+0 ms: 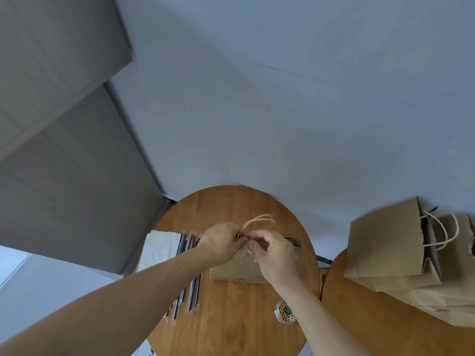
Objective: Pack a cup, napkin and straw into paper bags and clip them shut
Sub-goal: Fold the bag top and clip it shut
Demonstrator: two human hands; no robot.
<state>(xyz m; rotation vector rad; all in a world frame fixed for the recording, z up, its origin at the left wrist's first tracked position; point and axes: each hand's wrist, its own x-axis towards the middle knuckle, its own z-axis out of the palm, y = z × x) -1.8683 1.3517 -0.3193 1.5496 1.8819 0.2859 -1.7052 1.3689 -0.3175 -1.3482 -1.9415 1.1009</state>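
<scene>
My left hand (221, 244) and my right hand (275, 253) meet at the mouth of the brown paper bag (236, 268), which stands on the round wooden desk (231, 317) right in front of me. Its pale twisted-paper handles (259, 219) loop up just behind my knuckles. The fingers of both hands are curled and pinch the bag's top edge. The left ones are pressed together at the left side of the mouth and the right ones are bunched just beside them. Whether a clip sits between my fingertips I cannot tell, because they hide that spot.

I judge this to be the clipping step. To do it well, I should hold the two top edges flush and flat with the left pinch, so the paper makes one thin layer. The right hand should then slide the clip straight down over the fold, close to the middle and between the handles. A skewed push would crumple or tear the paper, and a thick bunch would spring the clip off.

The small clear round tub of coloured paper clips (284, 312) sits near my right forearm, within easy reach. The long black straws in clear wrappers (191, 296) lie under my left arm, with the stack of white paper napkins (160, 249) beside them. A pile of other brown paper bags (385, 242) lies on the second wooden surface to my right.
</scene>
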